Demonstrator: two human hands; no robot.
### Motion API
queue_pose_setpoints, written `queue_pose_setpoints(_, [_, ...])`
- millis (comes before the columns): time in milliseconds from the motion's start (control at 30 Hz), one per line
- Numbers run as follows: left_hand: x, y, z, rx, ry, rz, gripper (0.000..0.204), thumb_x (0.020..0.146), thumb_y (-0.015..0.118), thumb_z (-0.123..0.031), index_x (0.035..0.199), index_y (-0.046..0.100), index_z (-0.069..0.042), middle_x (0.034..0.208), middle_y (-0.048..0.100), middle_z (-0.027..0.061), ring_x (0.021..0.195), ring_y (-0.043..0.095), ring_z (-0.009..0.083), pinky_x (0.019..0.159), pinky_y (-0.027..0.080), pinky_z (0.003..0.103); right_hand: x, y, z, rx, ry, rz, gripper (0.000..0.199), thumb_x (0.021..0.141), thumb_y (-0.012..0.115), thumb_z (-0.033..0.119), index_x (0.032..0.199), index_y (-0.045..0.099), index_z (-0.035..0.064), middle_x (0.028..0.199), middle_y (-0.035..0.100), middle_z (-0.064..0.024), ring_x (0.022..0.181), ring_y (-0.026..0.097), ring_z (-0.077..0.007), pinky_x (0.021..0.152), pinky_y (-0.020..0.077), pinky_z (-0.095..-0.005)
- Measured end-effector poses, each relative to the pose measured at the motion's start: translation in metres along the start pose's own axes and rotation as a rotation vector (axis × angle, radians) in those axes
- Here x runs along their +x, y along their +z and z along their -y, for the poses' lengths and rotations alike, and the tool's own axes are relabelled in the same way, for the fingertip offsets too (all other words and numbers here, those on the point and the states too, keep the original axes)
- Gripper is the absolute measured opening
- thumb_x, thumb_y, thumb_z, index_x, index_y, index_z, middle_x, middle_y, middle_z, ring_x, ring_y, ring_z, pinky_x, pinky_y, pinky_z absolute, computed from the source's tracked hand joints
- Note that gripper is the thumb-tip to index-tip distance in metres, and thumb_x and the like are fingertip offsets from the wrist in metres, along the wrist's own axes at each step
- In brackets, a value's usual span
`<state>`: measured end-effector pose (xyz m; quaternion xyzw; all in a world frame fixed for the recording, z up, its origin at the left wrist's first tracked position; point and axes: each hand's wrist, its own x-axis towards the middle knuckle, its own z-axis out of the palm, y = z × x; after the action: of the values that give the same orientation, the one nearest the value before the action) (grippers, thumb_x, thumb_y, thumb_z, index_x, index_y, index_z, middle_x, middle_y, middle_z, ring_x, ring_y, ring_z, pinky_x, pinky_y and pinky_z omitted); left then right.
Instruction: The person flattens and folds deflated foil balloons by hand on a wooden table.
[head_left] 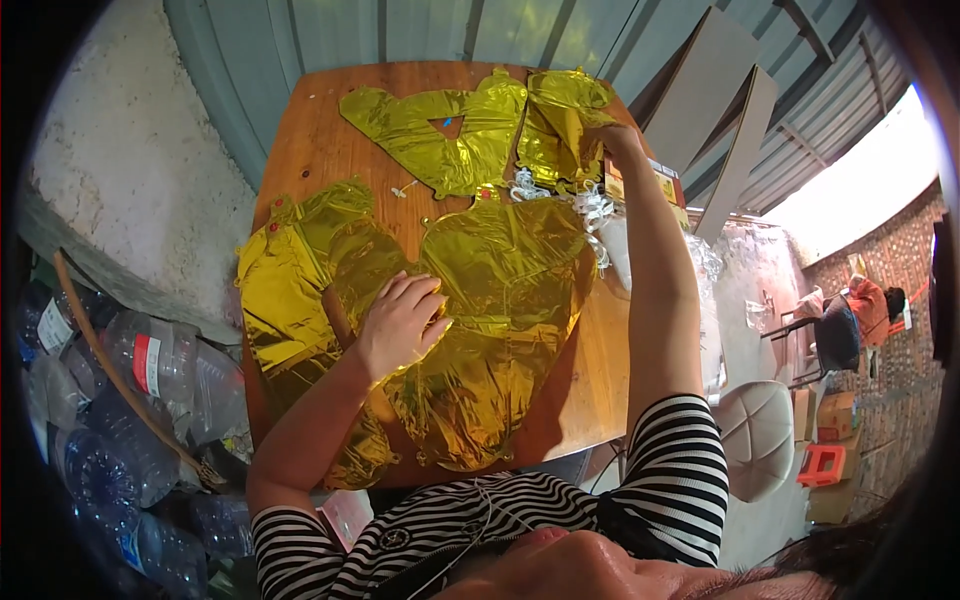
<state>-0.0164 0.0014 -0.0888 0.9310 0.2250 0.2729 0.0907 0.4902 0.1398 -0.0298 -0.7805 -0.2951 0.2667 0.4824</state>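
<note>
All on the tabletop (310, 150): left hand (393, 328) rests on the large gold foil piece (505, 290), fingers (408, 290) slightly apart, not clamped, most of that foil spreading to their right. Right hand (615, 140) is at the far folded foil piece (552, 110); fingertips partly hidden, can't tell if clamped. White ribbon bundle (595, 207) lies just nearer than those fingers, holed foil piece (490, 135) left of them.

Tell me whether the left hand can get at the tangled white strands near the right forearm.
Probably yes: the left hand seems to have only flat gold foil between it and the white strands, and the right forearm lies beyond them.
</note>
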Motion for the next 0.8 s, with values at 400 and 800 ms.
queue_pose_setpoints(400, [0.016,0.007,-0.006,-0.035,0.041,0.023,0.026,0.095,0.069,-0.030,0.107,0.069,-0.007,0.128,0.063,0.0114,0.128,0.055,0.0291,0.116,0.037,0.047,-0.006,-0.060,0.020,0.225,-0.105,0.225,0.030,0.080,0.088,0.011,0.105,0.076,-0.0002,0.099,0.074,-0.0080,0.084,0.070,-0.0197,0.074,0.0557,-0.0351])
queue_pose_setpoints(800, [0.009,0.005,-0.004,-0.030,0.015,0.030,0.026,0.095,0.070,-0.029,0.110,0.067,-0.008,0.128,0.064,0.0118,0.127,0.057,0.0305,0.115,0.039,0.049,0.008,-0.082,0.049,-0.461,-0.455,-0.042,0.035,0.078,0.087,0.034,0.100,0.080,0.0066,0.090,0.077,-0.0113,0.074,0.071,-0.0205,0.070,0.0556,-0.0381])
